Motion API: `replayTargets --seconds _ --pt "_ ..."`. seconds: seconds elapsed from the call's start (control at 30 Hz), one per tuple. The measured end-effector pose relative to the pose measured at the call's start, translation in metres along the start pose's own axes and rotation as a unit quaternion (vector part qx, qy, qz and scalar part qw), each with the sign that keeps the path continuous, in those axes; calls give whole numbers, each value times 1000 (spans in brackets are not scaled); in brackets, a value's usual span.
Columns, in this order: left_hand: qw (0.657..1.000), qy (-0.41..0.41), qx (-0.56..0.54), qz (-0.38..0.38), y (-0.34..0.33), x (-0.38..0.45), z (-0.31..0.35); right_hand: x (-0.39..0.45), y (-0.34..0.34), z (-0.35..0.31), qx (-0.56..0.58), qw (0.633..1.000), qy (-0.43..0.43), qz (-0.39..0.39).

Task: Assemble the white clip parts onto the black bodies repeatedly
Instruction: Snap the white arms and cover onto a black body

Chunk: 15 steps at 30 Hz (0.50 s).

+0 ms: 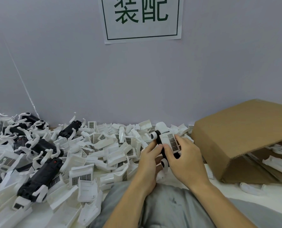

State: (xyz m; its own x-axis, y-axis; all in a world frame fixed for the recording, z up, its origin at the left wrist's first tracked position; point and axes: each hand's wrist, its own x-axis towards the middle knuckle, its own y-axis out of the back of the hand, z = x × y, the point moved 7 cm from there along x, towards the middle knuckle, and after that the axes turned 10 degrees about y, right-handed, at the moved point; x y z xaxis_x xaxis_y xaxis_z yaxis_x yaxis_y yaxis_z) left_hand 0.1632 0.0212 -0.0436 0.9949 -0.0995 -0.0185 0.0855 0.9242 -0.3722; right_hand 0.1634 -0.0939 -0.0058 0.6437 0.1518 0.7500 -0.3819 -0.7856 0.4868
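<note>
Both hands hold one black body (159,142) above my lap, near the middle of the view. A white clip part (167,139) with a dark grid label lies against its upper side. My left hand (149,159) grips the body from the left, thumb on its edge. My right hand (184,159) wraps it from the right, with its thumb pressed on the white part. A white rounded end (164,164) shows below, between my hands. The lower half of the body is hidden by my fingers.
A big heap of loose white clip parts (87,162) covers the surface left and behind. Black bodies with white parts (38,178) lie at the far left. A tipped cardboard box (242,134) holding a few white parts opens at the right. A wall with a paper sign (142,18) stands behind.
</note>
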Motion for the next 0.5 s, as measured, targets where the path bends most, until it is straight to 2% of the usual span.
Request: replayTargets --seconds 0.23,0.5 --pt "1000 -8 -17 6 2 -4 2 3 -6 -1 -19 998 23 -55" --pt "1000 -12 -9 19 3 -6 5 -1 -1 -5 -22 999 15 -20"
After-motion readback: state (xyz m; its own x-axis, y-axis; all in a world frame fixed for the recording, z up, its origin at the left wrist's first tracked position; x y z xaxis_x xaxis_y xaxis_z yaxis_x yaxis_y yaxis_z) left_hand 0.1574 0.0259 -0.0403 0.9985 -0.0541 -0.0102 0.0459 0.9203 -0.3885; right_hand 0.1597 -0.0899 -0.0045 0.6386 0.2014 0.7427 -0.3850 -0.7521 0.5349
